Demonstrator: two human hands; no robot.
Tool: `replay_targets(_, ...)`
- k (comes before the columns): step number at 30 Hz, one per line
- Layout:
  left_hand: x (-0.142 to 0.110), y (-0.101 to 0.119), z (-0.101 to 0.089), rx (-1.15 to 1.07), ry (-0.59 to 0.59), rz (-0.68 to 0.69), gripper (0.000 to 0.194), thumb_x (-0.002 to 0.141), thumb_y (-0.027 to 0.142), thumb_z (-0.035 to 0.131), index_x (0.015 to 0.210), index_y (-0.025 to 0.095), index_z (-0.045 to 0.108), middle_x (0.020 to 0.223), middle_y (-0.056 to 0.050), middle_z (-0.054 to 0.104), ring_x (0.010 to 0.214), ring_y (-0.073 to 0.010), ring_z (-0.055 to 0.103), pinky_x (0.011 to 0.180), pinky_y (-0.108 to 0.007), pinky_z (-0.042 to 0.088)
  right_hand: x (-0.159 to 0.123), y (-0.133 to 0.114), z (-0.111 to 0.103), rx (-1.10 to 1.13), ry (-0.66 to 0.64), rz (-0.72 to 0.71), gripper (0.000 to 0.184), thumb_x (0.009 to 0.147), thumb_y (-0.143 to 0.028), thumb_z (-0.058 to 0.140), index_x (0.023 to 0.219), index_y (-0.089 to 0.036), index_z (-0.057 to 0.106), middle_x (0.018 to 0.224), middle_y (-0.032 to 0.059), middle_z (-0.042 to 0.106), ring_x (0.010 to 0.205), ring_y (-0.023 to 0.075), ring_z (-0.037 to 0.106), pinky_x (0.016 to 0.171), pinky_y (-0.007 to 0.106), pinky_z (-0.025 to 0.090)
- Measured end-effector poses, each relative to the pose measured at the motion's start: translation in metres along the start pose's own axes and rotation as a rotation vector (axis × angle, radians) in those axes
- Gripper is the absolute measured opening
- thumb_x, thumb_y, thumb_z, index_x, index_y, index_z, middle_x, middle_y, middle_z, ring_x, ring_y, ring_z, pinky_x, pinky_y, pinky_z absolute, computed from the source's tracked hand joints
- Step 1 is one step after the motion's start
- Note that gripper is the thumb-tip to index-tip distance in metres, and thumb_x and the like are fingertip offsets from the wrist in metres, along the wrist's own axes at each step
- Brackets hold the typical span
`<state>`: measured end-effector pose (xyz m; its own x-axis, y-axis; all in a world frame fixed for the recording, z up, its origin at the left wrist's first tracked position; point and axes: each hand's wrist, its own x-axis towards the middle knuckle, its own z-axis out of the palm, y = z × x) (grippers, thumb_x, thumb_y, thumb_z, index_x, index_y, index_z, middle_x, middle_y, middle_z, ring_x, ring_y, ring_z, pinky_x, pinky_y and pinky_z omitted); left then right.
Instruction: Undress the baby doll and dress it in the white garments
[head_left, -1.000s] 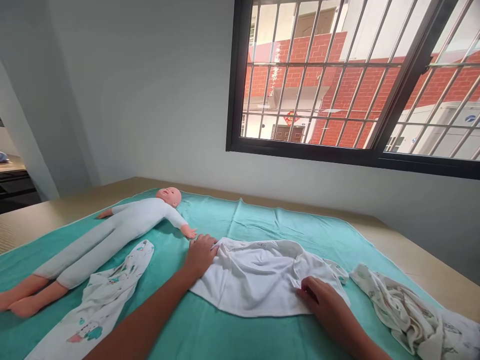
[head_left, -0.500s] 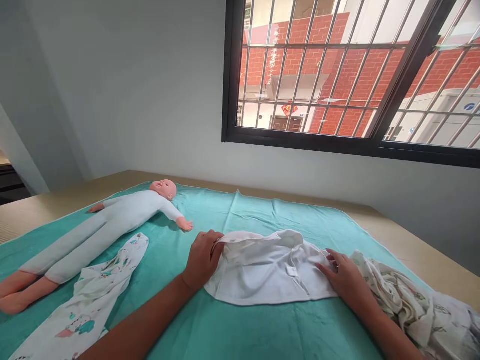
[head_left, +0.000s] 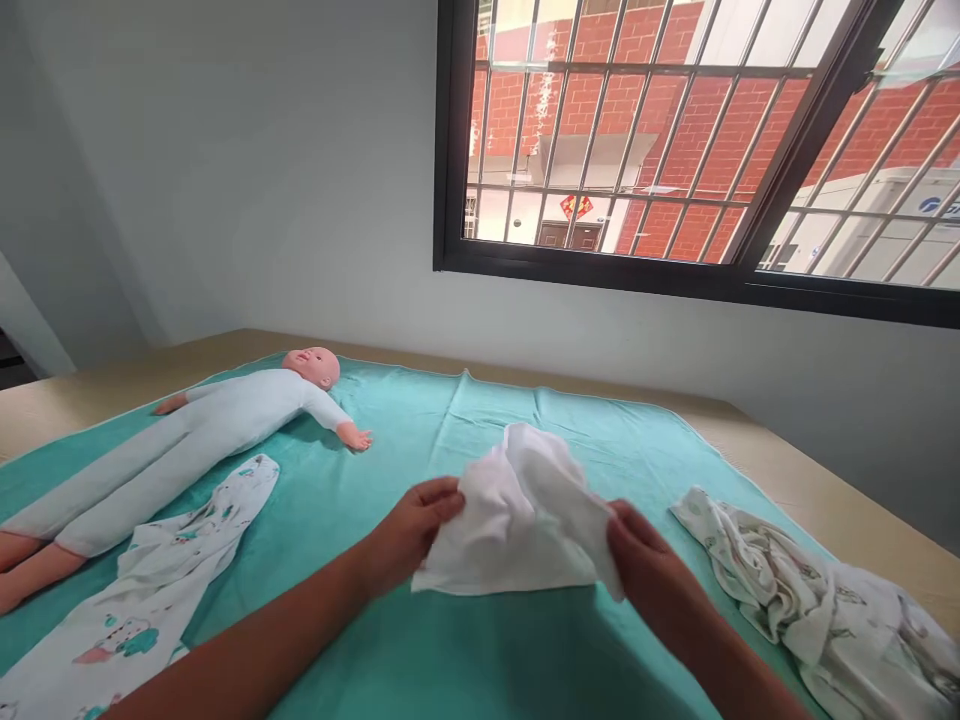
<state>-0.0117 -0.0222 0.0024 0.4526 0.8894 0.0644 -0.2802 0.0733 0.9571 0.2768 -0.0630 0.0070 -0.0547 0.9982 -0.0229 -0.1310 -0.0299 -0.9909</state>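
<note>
Head camera shows the left hand (head_left: pixel 414 522) pinching the left side of a white cloth (head_left: pixel 491 540) between thumb and fingers, while the right hand (head_left: pixel 651 562) pinches its right side. The white cloth is bunched up between the hands, over the middle of a green sheet (head_left: pixel 397 425) spread on the bench (head_left: pixel 60 403). At left, a doll (head_left: pixel 244 412) lies face up, with printed clothing (head_left: pixel 176 575) just beside its legs. At right lies a crumpled printed cloth (head_left: pixel 840 620).
</note>
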Motion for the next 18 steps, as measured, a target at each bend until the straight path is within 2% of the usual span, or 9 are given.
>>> replay_targets(2,-0.003,-0.005,0.010,-0.078,-0.143,-0.019,0.026,0.077,0.033,0.073,0.097,0.015,0.071,0.117,-0.010,0.060,0.095,-0.0227,0.063,0.083,-0.034,0.049,-0.014,0.002,0.021,0.014,-0.193,0.045,0.031,0.075,-0.053,0.072,0.078,-0.022,0.065,0.106,0.0038,0.065,0.091,0.0195,0.059,0.073,0.026,0.046)
replay_targets(3,-0.004,-0.008,0.013,-0.071,-0.178,-0.008,0.030,0.073,0.027,0.077,0.101,0.017,0.071,0.128,-0.010,0.053,0.102,-0.0249,0.062,0.088,-0.036,0.049,-0.018,0.003,0.029,-0.002,-0.301,0.051,0.030,0.075,-0.051,0.073,0.079,-0.022,0.067,0.116,0.0044,0.062,0.103,0.0222,0.057,0.082,0.028,0.046)
replay_targets(5,-0.004,-0.013,0.015,-0.034,-0.184,0.003,0.059,0.066,0.018,0.082,0.121,0.027,0.062,0.139,-0.008,0.045,0.112,-0.0272,0.059,0.094,-0.041,0.047,-0.022,0.006,0.038,-0.043,-0.482,0.049,0.029,0.077,-0.050,0.071,0.081,-0.021,0.069,0.128,0.0046,0.056,0.117,0.0261,0.051,0.093,0.033,0.043)
replay_targets(7,-0.003,-0.015,0.015,0.022,-0.174,-0.015,0.089,0.062,0.014,0.084,0.138,0.036,0.043,0.136,-0.008,0.048,0.116,-0.0271,0.057,0.095,-0.044,0.047,-0.023,0.007,0.042,-0.066,-0.585,0.035,0.033,0.077,-0.054,0.069,0.084,-0.021,0.071,0.131,0.0049,0.055,0.118,0.0286,0.052,0.096,0.037,0.043)
replay_targets(8,-0.003,-0.015,0.014,0.056,-0.178,-0.021,0.096,0.061,0.013,0.084,0.141,0.037,0.037,0.132,-0.009,0.052,0.116,-0.0267,0.056,0.096,-0.044,0.046,-0.022,0.008,0.043,-0.076,-0.611,0.030,0.036,0.077,-0.056,0.067,0.087,-0.022,0.072,0.133,0.0048,0.054,0.118,0.0297,0.052,0.097,0.038,0.042)
replay_targets(10,-0.004,-0.014,0.015,0.125,-0.183,-0.018,0.091,0.060,0.014,0.085,0.138,0.032,0.041,0.123,-0.008,0.058,0.112,-0.0253,0.058,0.093,-0.042,0.047,-0.021,0.008,0.047,-0.114,-0.622,0.016,0.040,0.075,-0.060,0.067,0.095,-0.026,0.074,0.137,0.0043,0.053,0.125,0.0324,0.049,0.102,0.042,0.039)
replay_targets(12,-0.006,-0.011,0.018,0.185,-0.145,-0.011,0.075,0.060,0.015,0.085,0.126,0.026,0.052,0.111,-0.006,0.064,0.102,-0.0224,0.061,0.088,-0.036,0.048,-0.019,0.010,0.049,-0.153,-0.588,0.011,0.040,0.074,-0.060,0.068,0.096,-0.027,0.076,0.134,0.0054,0.057,0.128,0.0339,0.047,0.105,0.045,0.037)
replay_targets(15,-0.015,0.001,0.020,0.215,0.018,0.034,0.056,0.061,0.020,0.082,0.112,0.022,0.058,0.093,-0.001,0.066,0.086,-0.0182,0.063,0.076,-0.029,0.048,-0.013,0.013,0.044,-0.138,-0.429,0.042,0.043,0.075,-0.061,0.066,0.093,-0.023,0.076,0.119,0.0102,0.068,0.117,0.0333,0.057,0.103,0.047,0.042)
replay_targets(18,-0.036,0.035,0.010,0.267,0.193,0.087,0.045,0.071,0.029,0.074,0.111,0.021,0.058,0.096,-0.002,0.067,0.089,-0.0204,0.064,0.077,-0.031,0.050,-0.005,0.016,0.027,-0.104,-0.221,0.084,0.047,0.075,-0.063,0.064,0.091,-0.020,0.075,0.103,0.0114,0.073,0.104,0.0309,0.065,0.098,0.045,0.048)
